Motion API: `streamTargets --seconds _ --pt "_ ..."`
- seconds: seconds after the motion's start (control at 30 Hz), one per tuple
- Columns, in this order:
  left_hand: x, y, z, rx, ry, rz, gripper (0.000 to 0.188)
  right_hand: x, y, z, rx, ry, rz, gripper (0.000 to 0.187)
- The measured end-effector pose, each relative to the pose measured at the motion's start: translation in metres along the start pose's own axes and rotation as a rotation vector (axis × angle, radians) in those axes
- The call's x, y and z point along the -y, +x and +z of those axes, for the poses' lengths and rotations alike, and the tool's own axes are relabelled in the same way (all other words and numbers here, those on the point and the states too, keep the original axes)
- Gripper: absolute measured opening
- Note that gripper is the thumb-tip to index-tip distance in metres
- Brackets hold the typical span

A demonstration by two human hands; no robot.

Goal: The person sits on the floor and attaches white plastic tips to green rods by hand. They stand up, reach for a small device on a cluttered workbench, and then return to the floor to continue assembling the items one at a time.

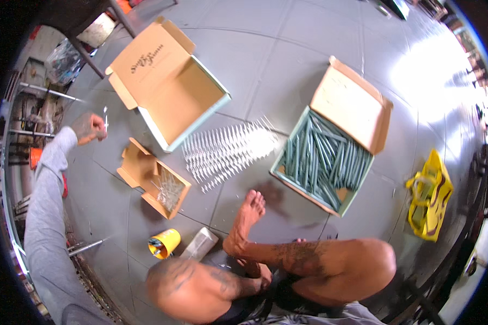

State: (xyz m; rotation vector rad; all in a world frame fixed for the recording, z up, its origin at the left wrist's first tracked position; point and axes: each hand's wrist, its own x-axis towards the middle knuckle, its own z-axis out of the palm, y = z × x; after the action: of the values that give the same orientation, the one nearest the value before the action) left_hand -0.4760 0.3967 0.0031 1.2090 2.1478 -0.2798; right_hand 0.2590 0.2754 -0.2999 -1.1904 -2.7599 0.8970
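My left hand (90, 129) is raised out at the left, the grey-sleeved arm stretched forward. Its fingers pinch a slim white-and-clear piece (106, 122), blurred by motion. Nearest to that hand is a small brown carton (133, 172) with raised flaps, with thin clear pieces (169, 190) inside. Rows of slender white-and-clear pieces (228, 149) lie side by side on the floor. Beyond them, a larger open box (195, 92) has a bare brown inside. To the right, another open box (348, 103) holds many slim teal sticks (322, 157). My right hand does not show.
A yellow cup (171, 241) with small things in it lies by my left knee, beside a pale oblong block (200, 244). My bare foot (249, 211) rests close to the rows. A yellow bag (432, 195) is at the right. Chair legs (87, 57) stand far left.
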Motion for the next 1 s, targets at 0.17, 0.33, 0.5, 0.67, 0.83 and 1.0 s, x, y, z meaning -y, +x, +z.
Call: streamTargets --seconds 0.17,0.33,0.5,0.67,0.83,1.0 --pt "-0.048 -0.03 -0.09 0.056 -0.355 0.265 0.007 0.076 0.061 -0.057 0.151 0.167 0.04 0.033" --pt "-0.111 -0.163 -0.047 0.223 -1.244 0.155 0.015 0.172 0.136 -0.183 0.285 0.429 0.135 0.031" --pt "-0.172 -0.252 -0.082 -0.037 -1.712 -0.256 0.017 0.228 0.248 -0.347 0.24 0.588 0.288 0.03" --pt "-0.017 -0.28 -0.375 -0.621 -1.239 -0.21 0.02 0.241 0.357 -0.517 0.174 0.711 0.405 0.029" --pt "-0.056 -0.236 -0.623 -0.181 -0.787 -0.142 0.017 0.171 0.397 -0.658 0.089 0.736 0.815 0.029" --pt "-0.125 -0.103 -0.593 -0.174 -0.68 0.002 0.016 0.085 0.468 -0.766 0.023 0.735 1.084 0.029"
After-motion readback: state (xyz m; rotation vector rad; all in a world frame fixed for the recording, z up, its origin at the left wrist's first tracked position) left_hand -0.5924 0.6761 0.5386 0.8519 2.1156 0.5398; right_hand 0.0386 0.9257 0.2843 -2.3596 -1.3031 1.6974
